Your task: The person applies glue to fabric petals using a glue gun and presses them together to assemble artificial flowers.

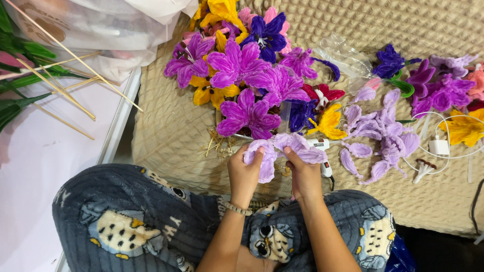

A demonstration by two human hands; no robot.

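Both hands met over a pale lilac fuzzy-wire flower (282, 151) held just above the person's lap, at the near edge of the beige textured mat (423, 30). The left hand (244, 174) was closed around the flower's left petals, thumb pressed on top, one petal hanging down past the palm. The right hand (302, 174) pinched the middle of the flower, fingers curled under it and thumb on the upper side. The flower lay with its long axis running roughly left to right across the view, its petals spreading away from the body toward the pile beyond; its stem end, if it had one, was hidden beneath the hands, probably pointing down toward the lap.

Just behind the flower sat a heap of magenta, purple and yellow flowers (242, 70). To the right, loose lilac petals (378, 131) lay on the mat, beside a white glue gun (322, 151) partly covered by the right hand. Thin wooden sticks (60, 85) rested on the white tray (45, 161) at far left.
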